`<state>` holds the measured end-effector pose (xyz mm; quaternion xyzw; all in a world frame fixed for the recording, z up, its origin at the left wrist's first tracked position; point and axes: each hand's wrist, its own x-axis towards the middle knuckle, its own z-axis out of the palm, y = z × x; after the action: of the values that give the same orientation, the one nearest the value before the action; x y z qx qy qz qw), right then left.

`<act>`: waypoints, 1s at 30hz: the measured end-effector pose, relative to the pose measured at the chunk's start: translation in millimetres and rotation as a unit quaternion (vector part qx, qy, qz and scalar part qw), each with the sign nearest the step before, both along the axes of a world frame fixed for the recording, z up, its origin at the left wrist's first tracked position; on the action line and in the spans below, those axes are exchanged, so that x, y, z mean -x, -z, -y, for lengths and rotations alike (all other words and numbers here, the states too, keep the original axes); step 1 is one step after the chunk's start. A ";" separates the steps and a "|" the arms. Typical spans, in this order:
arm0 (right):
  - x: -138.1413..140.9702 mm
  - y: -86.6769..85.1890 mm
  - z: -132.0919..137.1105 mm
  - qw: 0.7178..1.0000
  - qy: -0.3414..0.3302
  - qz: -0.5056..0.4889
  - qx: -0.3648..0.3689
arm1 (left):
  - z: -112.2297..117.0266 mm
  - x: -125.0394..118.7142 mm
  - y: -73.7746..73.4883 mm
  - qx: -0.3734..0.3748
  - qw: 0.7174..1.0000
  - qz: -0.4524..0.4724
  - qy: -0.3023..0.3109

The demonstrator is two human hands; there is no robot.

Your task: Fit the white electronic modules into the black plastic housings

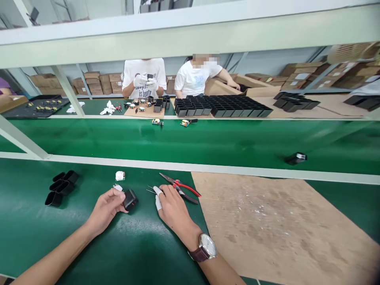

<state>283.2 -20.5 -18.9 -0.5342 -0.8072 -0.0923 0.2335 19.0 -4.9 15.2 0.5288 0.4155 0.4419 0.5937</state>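
Observation:
My left hand (108,204) is closed on a small black plastic housing (130,200), gripped between thumb and fingers. A white part (118,187) shows just beyond those fingertips; whether it touches the hand I cannot tell. My right hand (172,206), with white finger cots on thumb and index finger, pinches thin metal tweezers (151,189) whose tips point left. Long-nose pliers (176,183) with red and black handles lie open right beside the right hand. On the green bench behind the left hand sits a small white-topped circuit board (120,175).
Several empty black housings (62,186) stand at left. A stained cardboard sheet (267,221) covers the right side. Past a white rail (178,168) runs a green belt (222,142) carrying a black housing (297,158) and two circuit boards. Two people sit opposite, near rows of black housings (222,106).

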 end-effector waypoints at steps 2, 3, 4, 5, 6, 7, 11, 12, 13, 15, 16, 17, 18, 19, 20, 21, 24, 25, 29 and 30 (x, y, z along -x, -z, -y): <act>0.0 1.4 -0.8 1.000 -0.002 -0.004 -0.010 | -6.5 2.3 -5.0 0.113 0.990 0.081 -0.038; 0.0 2.0 -1.3 1.000 -0.001 -0.003 -0.013 | -9.9 3.9 -7.8 0.134 0.985 0.100 -0.051; -0.1 2.4 -1.9 1.000 0.000 0.000 -0.013 | -13.6 5.8 -10.7 0.140 0.983 0.100 -0.058; -0.2 2.7 -2.4 1.000 0.002 0.005 -0.013 | -18.4 7.8 -13.8 0.129 0.987 0.081 -0.058; -0.3 3.0 -3.0 1.000 0.005 0.009 -0.012 | -24.8 10.0 -17.3 0.098 0.993 0.039 -0.059; -0.4 3.2 -3.4 1.000 0.008 0.012 -0.012 | -33.3 12.5 -21.2 0.051 0.997 -0.016 -0.062; 0.0 3.9 -3.9 1.000 0.011 0.017 -0.021 | -92.5 25.5 -39.8 -0.130 0.962 -0.206 -0.124; 0.2 4.2 -3.8 1.000 0.010 0.018 -0.024 | -111.6 29.6 -44.6 -0.152 0.951 -0.227 -0.146; 0.3 4.4 -3.6 0.999 0.009 0.019 -0.028 | -130.8 33.8 -49.1 -0.171 0.939 -0.247 -0.169; 0.5 4.7 -3.2 0.999 0.009 0.019 -0.035 | -164.9 41.3 -56.7 -0.201 0.913 -0.290 -0.204; 0.6 4.8 -3.1 0.999 0.009 0.018 -0.037 | -178.0 43.8 -59.6 -0.212 0.902 -0.309 -0.213; 0.7 4.7 -3.0 0.999 0.010 0.017 -0.039 | -187.6 44.8 -61.6 -0.222 0.893 -0.325 -0.217; 0.9 4.4 -2.8 0.999 0.011 0.016 -0.041 | -193.1 44.0 -62.5 -0.234 0.886 -0.338 -0.215; 1.1 3.8 -2.6 0.999 0.012 0.013 -0.041 | -194.3 41.4 -62.3 -0.248 0.880 -0.348 -0.206; 1.6 3.1 -2.3 0.999 0.013 0.010 -0.040 | -191.2 37.0 -61.0 -0.266 0.876 -0.355 -0.192; 2.3 2.1 -1.8 0.999 0.013 0.008 -0.038 | -184.0 31.1 -58.7 -0.285 0.873 -0.359 -0.168; 5.5 -1.0 0.2 0.999 0.003 -0.023 -0.034 | -143.9 8.0 -47.6 -0.331 0.871 -0.360 -0.049; 6.9 -1.9 0.9 0.999 -0.006 -0.041 -0.034 | -127.8 0.0 -43.7 -0.341 0.870 -0.357 0.003; 10.8 -3.8 3.0 0.991 -0.053 -0.115 -0.042 | -77.8 -23.2 -35.3 -0.419 0.835 -0.313 0.172; 11.3 -4.4 3.3 0.989 -0.062 -0.125 -0.044 | -71.3 -25.6 -35.6 -0.441 0.825 -0.298 0.189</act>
<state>271.9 -23.8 -14.5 -0.4795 -0.7986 -0.0459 0.3608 44.7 66.4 50.8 0.9083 0.2252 0.2780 0.2166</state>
